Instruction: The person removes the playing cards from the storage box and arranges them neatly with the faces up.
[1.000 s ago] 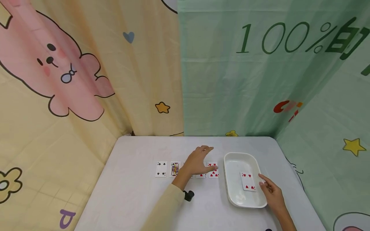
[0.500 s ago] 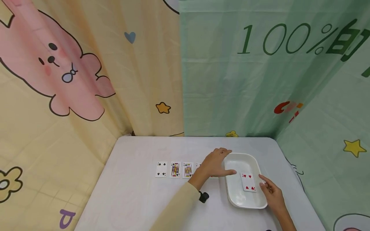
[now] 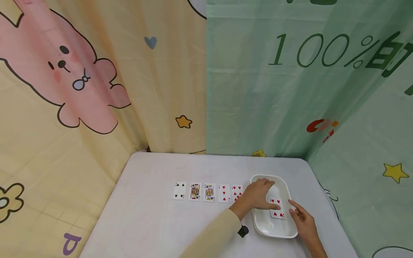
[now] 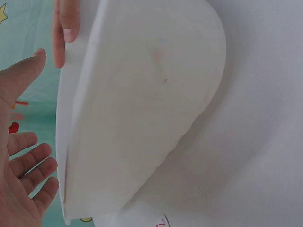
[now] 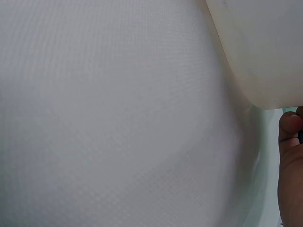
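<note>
My left hand [image 3: 258,195] reaches over the white tray [image 3: 274,233], thumb and fingers spread apart. Its thumb overlaps a four of hearts [image 3: 278,215] that lies face up in the tray. In the left wrist view the left hand [image 4: 28,151] is beside the tray's rim with nothing between thumb and fingers. My right hand [image 3: 304,220] holds the tray's right rim, index finger and thumb over the edge. The right wrist view shows only part of the right hand [image 5: 292,146] beside the tray's outer wall [image 5: 265,56]; most of its fingers are hidden.
Left of the tray a row of face-up cards lies on the white table [image 3: 145,222]: a four of spades [image 3: 179,191], two picture cards, including a blue-and-yellow one [image 3: 209,192], and heart cards [image 3: 224,193]. Printed curtains [image 3: 255,107] surround the table.
My left hand has moved right, from over the row of cards to over the tray and its card. The right hand has stayed at the tray's rim. The head view has tilted slightly.
</note>
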Demonstrator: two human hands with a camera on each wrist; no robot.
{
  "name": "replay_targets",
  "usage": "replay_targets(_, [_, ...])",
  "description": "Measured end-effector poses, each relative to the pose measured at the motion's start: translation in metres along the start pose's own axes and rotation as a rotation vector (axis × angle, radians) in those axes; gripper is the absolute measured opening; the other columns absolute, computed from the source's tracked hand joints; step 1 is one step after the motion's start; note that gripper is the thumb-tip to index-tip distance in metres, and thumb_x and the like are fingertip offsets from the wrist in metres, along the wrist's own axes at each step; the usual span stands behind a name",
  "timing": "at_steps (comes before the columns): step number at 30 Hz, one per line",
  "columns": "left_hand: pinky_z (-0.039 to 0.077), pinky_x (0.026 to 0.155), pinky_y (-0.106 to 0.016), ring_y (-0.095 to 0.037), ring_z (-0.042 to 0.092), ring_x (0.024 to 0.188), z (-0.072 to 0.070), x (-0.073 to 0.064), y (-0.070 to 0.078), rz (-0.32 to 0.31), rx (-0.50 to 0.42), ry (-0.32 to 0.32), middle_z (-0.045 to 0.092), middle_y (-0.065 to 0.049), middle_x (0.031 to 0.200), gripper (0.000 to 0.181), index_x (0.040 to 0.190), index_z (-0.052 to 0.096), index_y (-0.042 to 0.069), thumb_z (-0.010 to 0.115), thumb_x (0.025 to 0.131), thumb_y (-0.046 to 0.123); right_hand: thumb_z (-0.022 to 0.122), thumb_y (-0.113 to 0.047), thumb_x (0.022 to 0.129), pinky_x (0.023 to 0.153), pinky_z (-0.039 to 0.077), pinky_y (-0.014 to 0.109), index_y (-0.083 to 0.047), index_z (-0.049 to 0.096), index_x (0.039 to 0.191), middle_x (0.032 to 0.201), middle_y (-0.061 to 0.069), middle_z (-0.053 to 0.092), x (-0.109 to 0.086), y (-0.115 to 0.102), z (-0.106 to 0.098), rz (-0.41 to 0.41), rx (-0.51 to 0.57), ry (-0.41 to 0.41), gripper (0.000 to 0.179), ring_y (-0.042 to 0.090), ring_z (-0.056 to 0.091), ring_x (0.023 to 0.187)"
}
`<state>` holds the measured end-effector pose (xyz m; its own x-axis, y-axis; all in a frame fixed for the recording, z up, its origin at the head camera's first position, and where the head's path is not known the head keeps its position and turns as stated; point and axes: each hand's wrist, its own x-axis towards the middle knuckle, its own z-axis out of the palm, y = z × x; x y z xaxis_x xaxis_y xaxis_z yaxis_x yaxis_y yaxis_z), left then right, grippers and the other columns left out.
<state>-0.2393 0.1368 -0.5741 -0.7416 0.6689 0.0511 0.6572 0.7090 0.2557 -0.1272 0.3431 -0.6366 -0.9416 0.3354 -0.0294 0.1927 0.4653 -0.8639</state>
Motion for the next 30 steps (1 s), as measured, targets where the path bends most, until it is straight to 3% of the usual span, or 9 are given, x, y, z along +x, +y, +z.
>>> replay_targets(8, [0.053, 0.097, -0.022, -0.003, 0.058, 0.125, 0.025, 0.010, 0.018, -0.028, 0.060, -0.050, 0.056, 0.014, 0.144, 0.099, 0.154, 0.047, 0.031, 0.065, 0.074, 0.087, 0.064, -0.023, 0.103, 0.051, 0.037, 0.029, -0.003, 0.060, 0.141, 0.085, -0.007, 0.045, -0.003, 0.002, 0.001, -0.048, 0.077, 0.034, 0.043, 0.004, 0.039, 0.062])
replay_targets(12, [0.054, 0.088, -0.021, -0.002, 0.061, 0.114, 0.035, 0.012, 0.021, -0.073, 0.094, -0.063, 0.059, 0.014, 0.136, 0.102, 0.150, 0.050, 0.032, 0.066, 0.068, 0.090, 0.064, -0.021, 0.103, 0.050, 0.037, 0.030, -0.003, 0.060, 0.141, 0.084, -0.007, 0.046, -0.003, 0.004, 0.002, -0.067, 0.085, 0.034, 0.042, 0.003, 0.039, 0.061])
replay_targets(18, [0.053, 0.075, -0.020, -0.002, 0.061, 0.095, 0.039, 0.010, 0.024, -0.134, 0.183, -0.064, 0.060, 0.014, 0.116, 0.100, 0.138, 0.057, 0.031, 0.070, 0.061, 0.092, 0.064, -0.021, 0.103, 0.050, 0.037, 0.029, -0.003, 0.059, 0.141, 0.085, -0.006, 0.045, -0.002, 0.003, 0.003, -0.057, 0.081, 0.019, 0.042, 0.003, 0.039, 0.062])
replay_targets(24, [0.052, 0.083, -0.021, -0.002, 0.058, 0.106, 0.041, 0.007, 0.026, -0.141, 0.287, -0.110, 0.058, 0.015, 0.121, 0.106, 0.135, 0.058, 0.030, 0.069, 0.053, 0.097, 0.063, -0.020, 0.104, 0.050, 0.037, 0.029, -0.002, 0.059, 0.141, 0.085, -0.005, 0.046, 0.000, 0.002, 0.004, -0.040, 0.075, 0.016, 0.042, 0.003, 0.040, 0.062])
replay_targets(30, [0.051, 0.090, -0.022, -0.003, 0.054, 0.113, 0.044, 0.007, 0.026, -0.113, 0.320, -0.123, 0.056, 0.016, 0.131, 0.102, 0.136, 0.059, 0.031, 0.068, 0.058, 0.096, 0.063, -0.021, 0.104, 0.051, 0.038, 0.029, -0.002, 0.058, 0.143, 0.086, -0.006, 0.046, 0.001, 0.003, 0.003, -0.021, 0.070, 0.021, 0.044, 0.003, 0.040, 0.062])
